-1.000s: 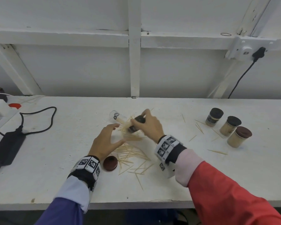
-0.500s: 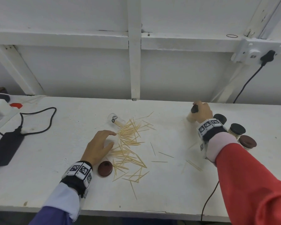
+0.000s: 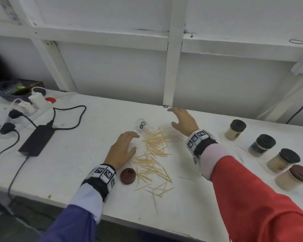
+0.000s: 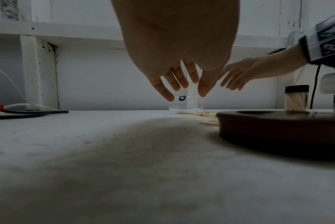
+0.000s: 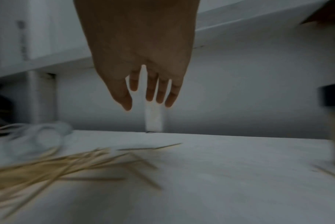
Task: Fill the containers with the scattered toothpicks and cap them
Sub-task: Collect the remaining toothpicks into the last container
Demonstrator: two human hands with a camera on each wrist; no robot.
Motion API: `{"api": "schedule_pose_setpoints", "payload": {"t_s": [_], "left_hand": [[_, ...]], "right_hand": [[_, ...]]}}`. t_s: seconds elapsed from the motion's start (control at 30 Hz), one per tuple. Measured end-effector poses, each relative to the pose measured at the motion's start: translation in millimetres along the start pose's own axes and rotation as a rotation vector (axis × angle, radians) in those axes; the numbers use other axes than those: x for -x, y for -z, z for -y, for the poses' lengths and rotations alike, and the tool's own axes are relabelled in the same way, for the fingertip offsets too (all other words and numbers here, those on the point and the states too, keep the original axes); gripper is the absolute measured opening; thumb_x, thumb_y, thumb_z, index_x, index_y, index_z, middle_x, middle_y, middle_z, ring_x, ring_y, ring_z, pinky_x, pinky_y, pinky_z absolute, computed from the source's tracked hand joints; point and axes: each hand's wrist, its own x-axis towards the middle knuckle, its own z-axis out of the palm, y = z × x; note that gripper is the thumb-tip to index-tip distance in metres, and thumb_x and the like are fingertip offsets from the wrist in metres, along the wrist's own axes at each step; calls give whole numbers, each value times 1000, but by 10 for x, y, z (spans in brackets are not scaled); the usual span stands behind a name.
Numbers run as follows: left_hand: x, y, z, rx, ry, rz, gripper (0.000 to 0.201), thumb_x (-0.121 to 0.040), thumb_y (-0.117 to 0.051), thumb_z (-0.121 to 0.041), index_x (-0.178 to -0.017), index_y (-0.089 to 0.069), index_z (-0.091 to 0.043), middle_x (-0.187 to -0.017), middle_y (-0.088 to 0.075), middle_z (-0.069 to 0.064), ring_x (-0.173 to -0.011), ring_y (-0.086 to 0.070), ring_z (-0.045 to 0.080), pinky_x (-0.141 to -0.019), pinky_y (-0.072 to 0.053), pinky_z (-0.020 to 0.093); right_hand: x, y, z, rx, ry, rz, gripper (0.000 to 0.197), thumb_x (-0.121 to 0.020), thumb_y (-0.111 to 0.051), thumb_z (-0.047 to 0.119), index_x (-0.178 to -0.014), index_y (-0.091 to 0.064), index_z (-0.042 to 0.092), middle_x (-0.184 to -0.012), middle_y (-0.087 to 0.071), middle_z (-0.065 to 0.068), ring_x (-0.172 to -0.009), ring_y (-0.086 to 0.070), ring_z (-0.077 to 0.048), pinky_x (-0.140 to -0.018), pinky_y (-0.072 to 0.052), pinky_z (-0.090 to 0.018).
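Observation:
A heap of scattered toothpicks (image 3: 153, 154) (image 5: 47, 165) lies mid-table. A clear empty container (image 3: 143, 126) (image 4: 185, 104) lies on its side at the heap's far edge, a few toothpicks at its mouth. A dark red cap (image 3: 128, 175) (image 4: 281, 121) sits near my left wrist. My left hand (image 3: 124, 147) (image 4: 181, 84) hovers with spread fingers left of the heap and holds nothing. My right hand (image 3: 181, 120) (image 5: 143, 94) is empty, fingers straight, above the table right of the container. Several capped, filled containers (image 3: 235, 129) stand at the right.
A black power adapter (image 3: 37, 139) with cables and a plug strip (image 3: 17, 109) occupy the left of the white table (image 3: 77, 180). A few stray toothpicks (image 3: 239, 154) lie near the capped containers. The white wall frame (image 3: 171, 67) rises right behind the table.
My right hand carried a capped container to the right, let it go beside the others, and has swung back empty toward the heap. My left hand stayed beside the heap.

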Motion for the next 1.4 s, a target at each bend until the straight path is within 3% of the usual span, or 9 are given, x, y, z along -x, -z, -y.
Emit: {"api": "schedule_pose_setpoints", "payload": {"t_s": [0.13, 0.3, 0.43, 0.6, 0.77, 0.83, 0.93, 1.13, 1.4], "left_hand": [[9, 14, 0, -29, 18, -3, 46, -89, -60, -10, -132, -50, -23, -138, -45, -8, -127, -36, 6, -90, -46, 30], [15, 11, 31, -46, 2, -13, 51, -87, -61, -9, -134, -48, -21, -140, -44, -6, -129, -35, 9, -90, -49, 36], [-14, 2, 47, -77, -26, -83, 61, -85, -65, -13, -141, -42, -18, -148, -38, 0, -136, -30, 14, -101, -45, 37], [-48, -10, 14, -9, 52, -126, 73, -90, -68, -33, -150, -30, -15, -151, -36, 0, -137, -32, 15, -108, -33, 29], [-36, -12, -9, 67, 124, -134, 58, -93, -62, -34, -143, -37, -18, -130, -52, -6, -121, -48, 11, -97, -45, 33], [-42, -10, 5, 73, 154, -158, 58, -93, -63, -33, -142, -38, -15, -130, -54, -3, -120, -49, 13, -96, -43, 30], [-42, -3, -11, 62, 173, -146, 57, -92, -64, -32, -141, -40, -15, -132, -54, -4, -121, -50, 12, -91, -37, 23], [-36, -10, -15, 29, 173, -96, 52, -91, -65, -35, -135, -42, -18, -126, -56, -7, -116, -52, 11, -85, -36, 23], [-42, -26, -6, 18, 188, -59, 56, -91, -65, -38, -138, -41, -19, -126, -57, -8, -118, -53, 13, -88, -40, 27]], "right_hand": [[-119, -338, 508, 174, 136, 199, 57, -93, -54, 19, -144, -38, 36, -127, -56, -1, -121, -49, -21, -89, -46, -37], [-217, -457, 743, 198, 68, 131, 41, -96, -45, 16, -131, -58, 32, -119, -64, -9, -107, -60, -29, -83, -46, -34], [-263, -317, 800, -55, 36, 65, 25, -92, -53, 18, -107, -74, 18, -100, -72, -6, -88, -65, -25, -77, -51, -32], [-204, -78, 950, -431, 159, 335, 15, -88, -66, 14, -86, -75, 3, -70, -70, -7, -57, -62, -13, -54, -47, -21], [-180, -33, 891, -737, 33, 455, 26, -98, -54, 24, -105, -70, 5, -92, -70, -11, -81, -65, -17, -66, -52, -25], [-235, -144, 730, -497, -18, 377, 30, -101, -45, 24, -121, -63, 10, -118, -65, -10, -106, -60, -21, -85, -48, -29], [-221, -365, 588, 16, -44, 533, 42, -102, -40, 33, -138, -47, 13, -144, -45, -8, -132, -42, -27, -109, -32, -40], [-27, -521, 551, 184, 49, 601, 95, -70, -25, 90, -128, -53, 20, -140, -41, -4, -132, -38, -25, -104, -36, -45], [286, -357, 640, 321, 206, 546, 91, -70, -48, 85, -131, -49, 16, -129, -45, -2, -118, -41, -21, -100, -34, -40]]}}
